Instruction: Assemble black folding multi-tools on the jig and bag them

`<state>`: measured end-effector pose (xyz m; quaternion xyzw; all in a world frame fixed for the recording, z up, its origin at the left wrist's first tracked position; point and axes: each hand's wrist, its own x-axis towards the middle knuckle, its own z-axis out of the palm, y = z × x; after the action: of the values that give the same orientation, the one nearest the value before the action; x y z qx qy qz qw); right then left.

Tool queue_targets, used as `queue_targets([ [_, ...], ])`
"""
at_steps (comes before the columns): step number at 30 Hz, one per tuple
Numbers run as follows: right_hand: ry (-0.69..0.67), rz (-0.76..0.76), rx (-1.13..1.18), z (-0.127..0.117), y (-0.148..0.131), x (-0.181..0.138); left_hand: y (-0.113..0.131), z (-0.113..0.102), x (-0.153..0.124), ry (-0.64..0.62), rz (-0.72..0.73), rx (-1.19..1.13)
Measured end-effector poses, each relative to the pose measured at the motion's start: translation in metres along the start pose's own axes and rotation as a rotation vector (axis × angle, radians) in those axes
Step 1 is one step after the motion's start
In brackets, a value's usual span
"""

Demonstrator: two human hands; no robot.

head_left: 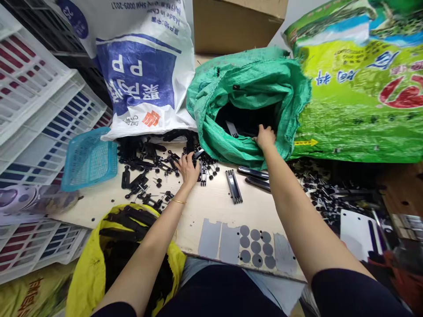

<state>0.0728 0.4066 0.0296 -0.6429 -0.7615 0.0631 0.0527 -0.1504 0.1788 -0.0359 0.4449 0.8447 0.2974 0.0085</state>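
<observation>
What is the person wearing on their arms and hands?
Both hands are bare, with no gloves. The left hand has a thin gold bangle round its wrist. The right hand wears nothing. Short dark sleeves cover only the upper arms; the forearms are uncovered.

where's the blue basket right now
In the head view, the blue basket sits at the table's left edge, beside the white crates, left of the black parts.

Sacks (145,75) wall bare tabletop (211,207)
</observation>
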Motion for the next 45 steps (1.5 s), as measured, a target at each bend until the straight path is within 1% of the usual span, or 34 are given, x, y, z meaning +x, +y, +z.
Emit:
queue_targets([
  [2, 0.007, -0.061, 0.023, 0.003, 0.006, 0.003, -0.003, 0.002, 0.000, 0.028, 0.010, -0.026],
  [4, 0.033, -0.119, 0.070, 0.000, 0.012, 0.001, -0.005, 0.002, 0.001, 0.058, 0.017, -0.069],
  [6, 0.120, -0.150, 0.143, -0.007, 0.017, -0.010, -0.006, 0.001, 0.002, 0.091, 0.022, -0.116],
  [8, 0.259, -0.170, 0.236, -0.018, 0.023, -0.032, -0.008, 0.000, 0.003, 0.121, 0.024, -0.154],
  [10, 0.400, -0.183, 0.308, -0.026, 0.033, -0.068, -0.010, -0.002, 0.002, 0.137, 0.018, -0.181],
  [11, 0.448, -0.188, 0.328, -0.027, 0.039, -0.089, -0.011, -0.002, 0.000, 0.135, 0.016, -0.190],
  [13, 0.482, -0.186, 0.343, -0.021, 0.054, -0.131, -0.013, -0.002, -0.003, 0.121, 0.017, -0.196],
  [15, 0.456, -0.141, 0.323, -0.005, 0.069, -0.164, -0.014, -0.003, -0.005, 0.107, 0.027, -0.200],
  [16, 0.432, -0.112, 0.314, 0.005, 0.075, -0.176, -0.013, -0.005, -0.005, 0.108, 0.028, -0.205],
  [18, 0.401, -0.071, 0.325, 0.021, 0.087, -0.188, -0.011, -0.011, -0.007, 0.133, 0.028, -0.235],
  [20, 0.420, -0.055, 0.375, 0.027, 0.093, -0.193, -0.006, -0.023, -0.015, 0.151, 0.064, -0.312],
  [21, 0.451, -0.044, 0.404, 0.027, 0.095, -0.198, -0.003, -0.030, -0.022, 0.130, 0.098, -0.372],
  [22, 0.485, -0.026, 0.431, 0.024, 0.095, -0.205, 0.001, -0.037, -0.033, 0.077, 0.139, -0.440],
  [23, 0.508, -0.007, 0.454, 0.020, 0.094, -0.217, 0.005, -0.043, -0.047, -0.003, 0.181, -0.507],
  [25, 0.488, 0.010, 0.494, 0.014, 0.085, -0.252, 0.013, -0.050, -0.084, -0.219, 0.241, -0.598],
  [26, 0.429, -0.011, 0.510, 0.014, 0.076, -0.273, 0.016, -0.051, -0.104, -0.312, 0.261, -0.608],
  [27, 0.337, -0.055, 0.530, 0.017, 0.066, -0.294, 0.018, -0.049, -0.124, -0.376, 0.272, -0.598],
  [29, 0.147, -0.183, 0.561, 0.029, 0.042, -0.328, 0.019, -0.043, -0.158, -0.368, 0.248, -0.511],
  [30, 0.077, -0.246, 0.562, 0.037, 0.030, -0.337, 0.018, -0.039, -0.171, -0.360, 0.252, -0.451],
  [31, 0.035, -0.280, 0.551, 0.046, 0.020, -0.341, 0.017, -0.035, -0.181, -0.353, 0.262, -0.395],
  [32, 0.025, -0.273, 0.527, 0.053, 0.012, -0.339, 0.016, -0.033, -0.187, -0.357, 0.283, -0.351],
  [34, 0.046, -0.195, 0.466, 0.062, 0.008, -0.324, 0.012, -0.031, -0.193, -0.381, 0.333, -0.317],
  [37, 0.085, -0.042, 0.403, 0.060, 0.024, -0.296, 0.006, -0.033, -0.192, -0.408, 0.379, -0.358],
  [39, 0.089, 0.004, 0.422, 0.053, 0.040, -0.288, 0.005, -0.032, -0.189, -0.448, 0.408, -0.404],
  [40, 0.089, 0.011, 0.450, 0.049, 0.047, -0.289, 0.007, -0.031, -0.187, -0.479, 0.426, -0.428],
  [42, 0.090, 0.004, 0.531, 0.042, 0.059, -0.302, 0.013, -0.027, -0.183, -0.554, 0.479, -0.476],
  [44, 0.086, 0.002, 0.608, 0.037, 0.067, -0.324, 0.023, -0.024, -0.180, -0.608, 0.538, -0.497],
  [45, 0.076, 0.008, 0.631, 0.036, 0.070, -0.337, 0.027, -0.023, -0.180, -0.612, 0.556, -0.490],
])
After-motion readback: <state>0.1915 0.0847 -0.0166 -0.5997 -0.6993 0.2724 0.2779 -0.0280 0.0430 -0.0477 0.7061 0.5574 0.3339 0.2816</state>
